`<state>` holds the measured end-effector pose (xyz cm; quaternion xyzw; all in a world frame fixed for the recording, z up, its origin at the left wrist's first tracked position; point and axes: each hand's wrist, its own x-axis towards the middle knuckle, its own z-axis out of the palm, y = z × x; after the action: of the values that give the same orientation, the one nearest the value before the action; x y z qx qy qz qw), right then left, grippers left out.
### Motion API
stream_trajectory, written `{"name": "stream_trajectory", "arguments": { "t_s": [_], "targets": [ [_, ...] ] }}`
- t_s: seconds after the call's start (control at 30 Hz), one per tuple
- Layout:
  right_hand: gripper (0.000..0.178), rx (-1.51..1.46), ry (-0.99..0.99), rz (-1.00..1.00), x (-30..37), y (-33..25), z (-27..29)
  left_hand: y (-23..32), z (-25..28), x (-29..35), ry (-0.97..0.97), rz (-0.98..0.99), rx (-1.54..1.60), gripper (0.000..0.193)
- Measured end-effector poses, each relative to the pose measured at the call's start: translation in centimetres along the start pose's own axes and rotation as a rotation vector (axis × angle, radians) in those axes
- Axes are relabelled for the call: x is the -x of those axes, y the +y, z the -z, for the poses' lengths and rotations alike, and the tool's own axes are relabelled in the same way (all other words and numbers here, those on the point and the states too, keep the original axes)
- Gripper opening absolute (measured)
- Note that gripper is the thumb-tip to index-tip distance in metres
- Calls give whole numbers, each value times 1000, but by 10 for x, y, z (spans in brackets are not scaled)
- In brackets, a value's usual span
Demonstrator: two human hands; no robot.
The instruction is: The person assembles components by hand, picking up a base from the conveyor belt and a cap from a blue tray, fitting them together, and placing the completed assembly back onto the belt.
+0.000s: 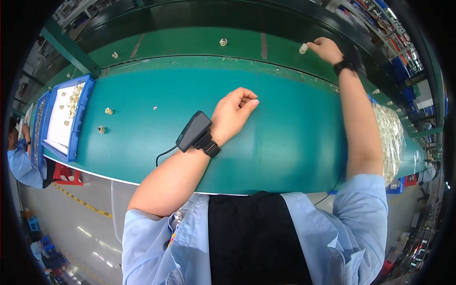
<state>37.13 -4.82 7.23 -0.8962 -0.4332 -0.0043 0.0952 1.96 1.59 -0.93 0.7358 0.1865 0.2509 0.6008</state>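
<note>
My right hand (327,49) reaches out to the green belt (185,42) at the far side. Its thumb and fingertips pinch a small pale metal fitting (303,48). Nearer, above the teal tabletop (285,142), hovers my left hand (234,111), fingers curled in and the thumb close to them, with nothing visible between. Other small metal fittings lie spaced along the belt, one near the middle (223,42) and one farther left (115,55). Two more fittings, an upper one (109,111) and a lower one (101,129), rest on the tabletop left of my left hand.
At the left end stands a blue tray (74,142) with a white liner and several fittings. A large clear plastic bag (390,137) full of pale parts sits beyond my right forearm. A green post (71,47) rises at the far left. Another person (26,164) works leftward.
</note>
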Motion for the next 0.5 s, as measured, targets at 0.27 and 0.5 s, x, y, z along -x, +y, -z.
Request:
{"name": "stream_trajectory", "arguments": {
  "t_s": [0.27, 0.5],
  "targets": [
    [23, -150, 96, -162, 260, 54, 38, -2, 2, 5, -10, -22, -162, 15],
    [22, -313, 81, -498, 371, 113, -8, 5, 18, -67, -54, -480, -728, 16]
  ]
}}
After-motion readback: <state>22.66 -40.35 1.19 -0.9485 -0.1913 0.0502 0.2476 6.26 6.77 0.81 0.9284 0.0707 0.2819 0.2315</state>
